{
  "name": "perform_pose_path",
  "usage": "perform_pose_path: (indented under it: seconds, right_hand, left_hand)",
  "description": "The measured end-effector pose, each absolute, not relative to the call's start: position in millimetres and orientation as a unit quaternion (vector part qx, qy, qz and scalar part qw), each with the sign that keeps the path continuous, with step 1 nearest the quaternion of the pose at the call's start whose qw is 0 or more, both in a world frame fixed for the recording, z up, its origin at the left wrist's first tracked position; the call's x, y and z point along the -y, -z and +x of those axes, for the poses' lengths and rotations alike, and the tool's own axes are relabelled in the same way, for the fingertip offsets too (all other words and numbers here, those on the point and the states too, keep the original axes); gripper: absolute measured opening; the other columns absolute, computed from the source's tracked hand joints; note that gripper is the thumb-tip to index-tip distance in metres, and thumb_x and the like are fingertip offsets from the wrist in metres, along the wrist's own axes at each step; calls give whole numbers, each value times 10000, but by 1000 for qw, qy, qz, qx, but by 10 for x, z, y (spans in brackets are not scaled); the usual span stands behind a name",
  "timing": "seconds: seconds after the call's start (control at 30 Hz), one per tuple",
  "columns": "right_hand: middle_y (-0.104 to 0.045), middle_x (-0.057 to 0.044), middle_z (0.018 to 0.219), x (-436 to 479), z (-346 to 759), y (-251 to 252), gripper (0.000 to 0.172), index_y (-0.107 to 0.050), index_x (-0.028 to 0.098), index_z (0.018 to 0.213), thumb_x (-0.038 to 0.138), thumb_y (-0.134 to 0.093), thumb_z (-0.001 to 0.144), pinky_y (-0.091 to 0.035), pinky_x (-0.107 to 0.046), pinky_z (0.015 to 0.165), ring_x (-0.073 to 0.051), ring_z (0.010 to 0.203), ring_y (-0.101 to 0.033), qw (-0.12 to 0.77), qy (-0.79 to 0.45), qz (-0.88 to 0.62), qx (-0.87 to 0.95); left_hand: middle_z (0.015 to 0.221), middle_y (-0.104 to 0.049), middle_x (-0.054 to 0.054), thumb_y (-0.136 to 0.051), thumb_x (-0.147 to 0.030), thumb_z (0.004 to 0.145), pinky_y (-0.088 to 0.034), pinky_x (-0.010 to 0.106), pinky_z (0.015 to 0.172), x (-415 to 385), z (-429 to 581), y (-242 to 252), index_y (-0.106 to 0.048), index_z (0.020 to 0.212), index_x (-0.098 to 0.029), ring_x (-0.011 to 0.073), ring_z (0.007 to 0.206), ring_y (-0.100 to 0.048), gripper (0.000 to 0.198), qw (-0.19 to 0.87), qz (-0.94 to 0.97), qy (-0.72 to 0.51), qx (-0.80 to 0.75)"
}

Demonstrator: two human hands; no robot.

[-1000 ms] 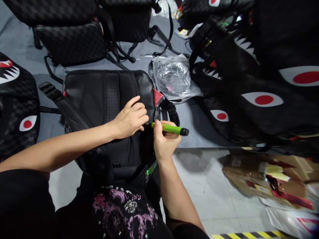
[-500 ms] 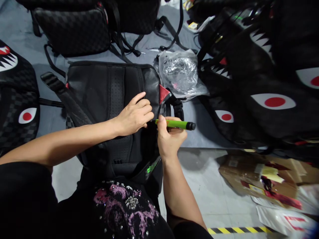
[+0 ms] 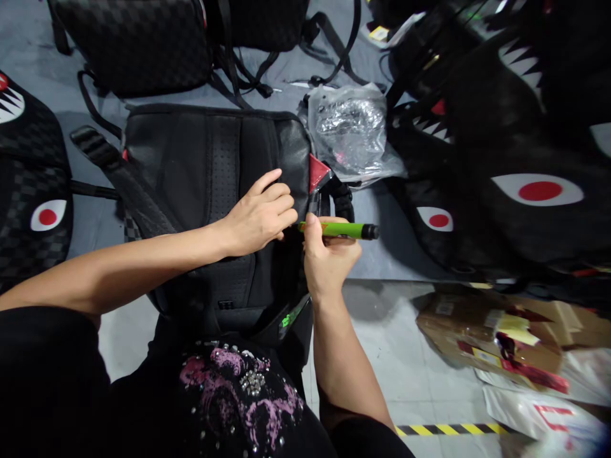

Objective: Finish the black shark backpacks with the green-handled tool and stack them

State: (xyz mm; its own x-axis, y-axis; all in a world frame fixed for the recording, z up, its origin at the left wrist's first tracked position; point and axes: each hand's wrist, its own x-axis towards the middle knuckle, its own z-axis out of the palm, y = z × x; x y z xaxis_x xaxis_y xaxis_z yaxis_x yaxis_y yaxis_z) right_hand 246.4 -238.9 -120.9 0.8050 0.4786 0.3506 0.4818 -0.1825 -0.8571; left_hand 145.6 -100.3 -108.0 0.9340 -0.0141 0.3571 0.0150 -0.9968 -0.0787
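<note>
A black backpack lies with its padded back panel up across the table edge and my lap. My left hand is on its right part, the index finger stretched and the other fingers curled against the material; the thumb is mostly hidden. My right hand grips a green marker pen between thumb and fingers, its black end pointing right. The pen's tip meets the backpack's side close to my left fingers and is hard to make out. Just above sits a red triangular tab on the backpack's side.
Behind the backpack lies a clear plastic bag. More dark bags stand around: a checkered one at the back, shark-face ones at left and right. A cardboard box and white plastic bag are on the floor.
The view has shifted slightly, so the surroundings sit a little differently. Both hands keep nearly the same place on the backpack, and the marker stays in my right hand.
</note>
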Motion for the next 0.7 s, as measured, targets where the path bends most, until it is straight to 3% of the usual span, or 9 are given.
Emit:
perform_pose_path:
  seconds: [0.5,0.7]
  right_hand:
    - [-654,3,631,2436,2425,1181,266,-643,180,761,416,-666,881,-511,-272,520,-139,532,-602,600,-41,-747,285]
    - [-660,-15,647,2429,2471,1215,290,-666,165,782,443,-675,861,-508,-282,533,-152,551,-607,609,-49,-740,280]
  left_hand:
    - [880,-649,32,-671,-382,879,-424,528,1132,1019,1462,1054,-643,866,-196,225,1004,-572,189,70,-972,224,-8]
    - [885,-668,51,-738,-381,821,-381,521,1138,1012,1462,1028,-653,874,-175,241,1000,-582,230,61,-973,223,-10]
